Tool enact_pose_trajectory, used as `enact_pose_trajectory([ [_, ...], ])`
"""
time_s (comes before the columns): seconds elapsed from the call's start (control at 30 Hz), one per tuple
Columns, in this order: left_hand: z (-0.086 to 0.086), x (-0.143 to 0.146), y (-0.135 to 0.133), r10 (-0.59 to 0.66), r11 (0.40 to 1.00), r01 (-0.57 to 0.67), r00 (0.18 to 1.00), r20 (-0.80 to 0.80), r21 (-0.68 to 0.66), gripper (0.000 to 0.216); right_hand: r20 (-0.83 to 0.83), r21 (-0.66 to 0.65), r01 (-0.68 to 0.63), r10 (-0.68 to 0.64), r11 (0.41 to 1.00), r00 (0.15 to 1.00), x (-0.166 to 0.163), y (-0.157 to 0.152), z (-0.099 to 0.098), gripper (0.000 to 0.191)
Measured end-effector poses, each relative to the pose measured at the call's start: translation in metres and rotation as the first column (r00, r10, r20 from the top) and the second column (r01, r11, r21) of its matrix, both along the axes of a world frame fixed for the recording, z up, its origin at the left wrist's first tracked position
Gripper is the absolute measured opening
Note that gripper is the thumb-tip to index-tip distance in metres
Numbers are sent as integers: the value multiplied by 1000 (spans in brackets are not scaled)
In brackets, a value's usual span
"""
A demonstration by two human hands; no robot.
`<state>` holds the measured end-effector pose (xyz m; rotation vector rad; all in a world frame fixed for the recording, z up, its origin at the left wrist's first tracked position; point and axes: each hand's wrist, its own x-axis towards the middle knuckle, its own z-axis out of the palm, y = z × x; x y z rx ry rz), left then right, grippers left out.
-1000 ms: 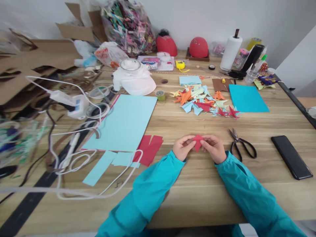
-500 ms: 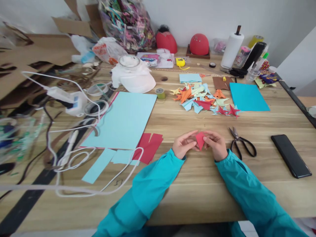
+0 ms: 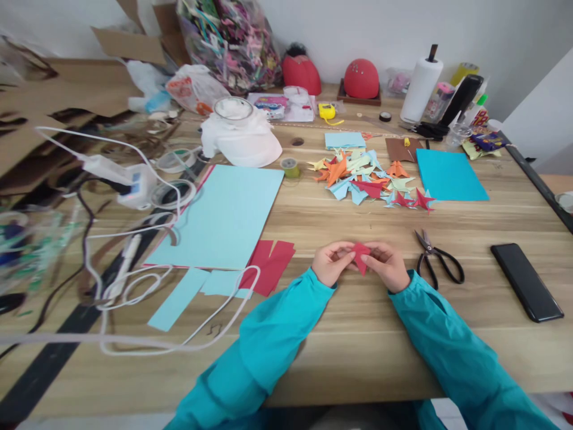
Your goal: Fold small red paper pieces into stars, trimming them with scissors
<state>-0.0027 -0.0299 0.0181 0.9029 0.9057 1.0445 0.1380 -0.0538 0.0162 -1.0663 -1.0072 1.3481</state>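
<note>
1. My left hand [image 3: 332, 263] and right hand [image 3: 388, 266] both pinch a small folded red paper [image 3: 360, 258], at the near middle of the surface [image 3: 358, 352].
2. Uneven thumb pressure could skew a crease; tugging apart could tear it.
3. It looks matte, kite-shaped; the surface is streaked wood; to the right lie scissors [image 3: 428, 249] with looped black handles.

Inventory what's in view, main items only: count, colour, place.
Folded paper: 1, red, front centre
Paper figures: many, multicoloured, behind folded paper
Scissors: 1, black handles, front right
Phone: 1, black, far right
Large sheet: 1, pale blue, left
Square sheet: 1, bright blue, middle right
Spool: 1, green, centre
Tape measure: 1, yellow, back
Paper roll: 1, white, back right
Left hand: 1, teal sleeve, on folded paper
Right hand: 1, teal sleeve, on folded paper
</note>
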Motion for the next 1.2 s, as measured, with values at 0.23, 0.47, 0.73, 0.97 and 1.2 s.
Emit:
enact_pose_trajectory([
  [0.23, -3, -1, 1, -11, 1000, 12, 998, 58, -25, 27, 39, -17, 65, -64, 998, 997, 1, 1, 0, 13],
  [0.47, -4, -3, 4, 5, 989, 15, 990, 138, -144, 19, 1, -15, 63, -63, 998, 998, 2, 1, 3, 9],
  [0.73, -1, -3, 1, -74, 997, 77, 987, 139, -16, 24, -85, -79, 95, -102, 992, 991, 4, 4, -2, 9],
  [0.97, -1, -3, -3, -179, 980, 169, 978, 106, 101, 46, -150, -174, 133, -160, 976, 976, 6, 5, -7, 16],
  [1.2, -1, -4, -2, -179, 964, 159, 981, 76, 211, 30, -105, -161, 123, -141, 979, 985, 5, 5, -6, 16],
])
